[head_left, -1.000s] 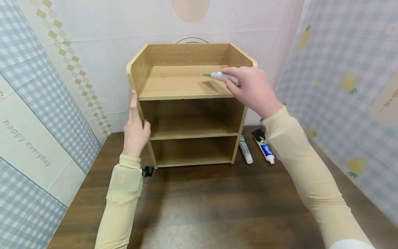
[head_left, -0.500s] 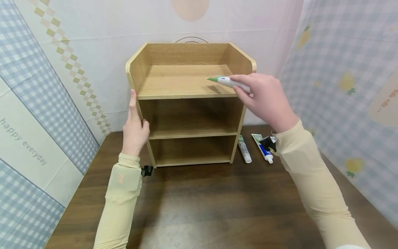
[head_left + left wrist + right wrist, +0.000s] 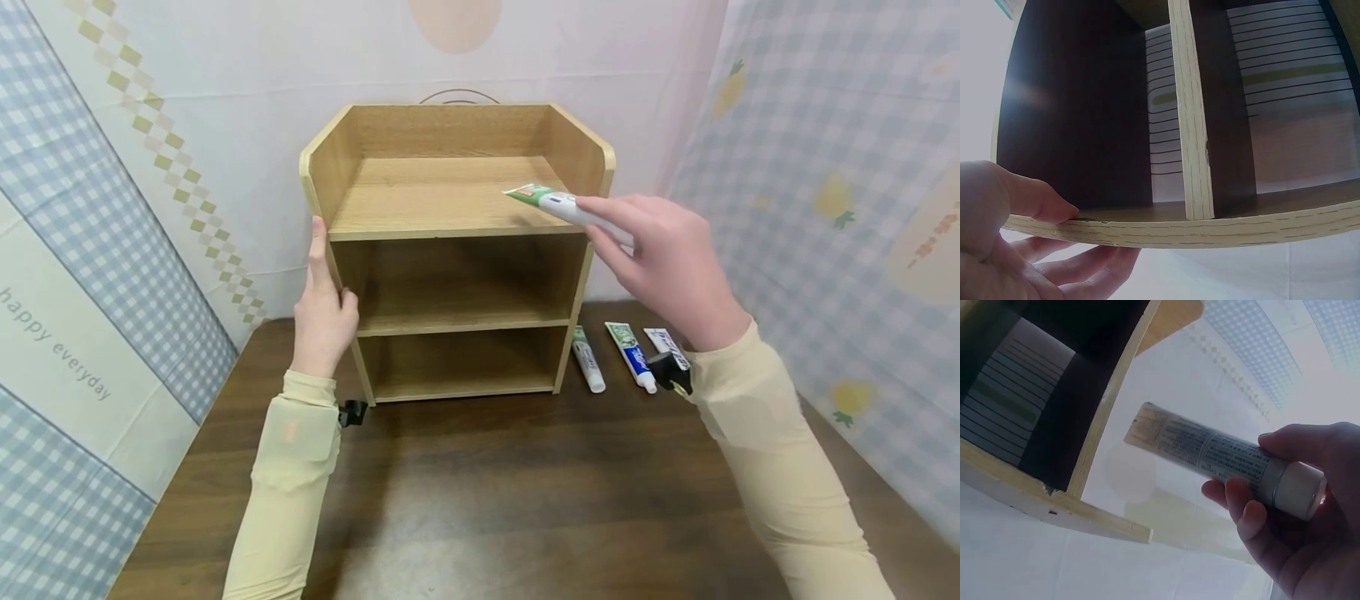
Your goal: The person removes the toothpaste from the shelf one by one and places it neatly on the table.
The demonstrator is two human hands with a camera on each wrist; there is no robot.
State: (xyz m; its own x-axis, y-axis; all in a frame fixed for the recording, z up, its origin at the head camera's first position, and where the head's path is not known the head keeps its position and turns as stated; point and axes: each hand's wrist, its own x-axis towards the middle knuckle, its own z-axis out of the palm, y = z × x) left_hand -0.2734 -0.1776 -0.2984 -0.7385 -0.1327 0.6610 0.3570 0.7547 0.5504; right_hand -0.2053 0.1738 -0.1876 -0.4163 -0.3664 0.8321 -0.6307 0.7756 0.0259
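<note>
A white and green toothpaste tube (image 3: 558, 205) is pinched between the thumb and fingers of my right hand (image 3: 667, 262), held in the air at the front right of the top shelf. In the right wrist view the tube (image 3: 1200, 447) shows its printed back, with the cap end toward the palm. My left hand (image 3: 324, 312) grips the left side panel of the wooden shelf unit (image 3: 450, 234). Seen from the left wrist, the thumb lies inside the panel's edge (image 3: 1129, 232) and the fingers lie outside it.
Right of the unit, three more toothpaste tubes lie on the dark wooden table (image 3: 480, 500): a white and green one (image 3: 589, 362), a green and blue one (image 3: 632, 354) and a white one (image 3: 663, 340) partly behind the wrist camera. Patterned cloth hangs behind and at both sides.
My right hand has moved right and toward me with the toothpaste tube, away from over the top shelf. The left hand keeps its place on the side panel.
</note>
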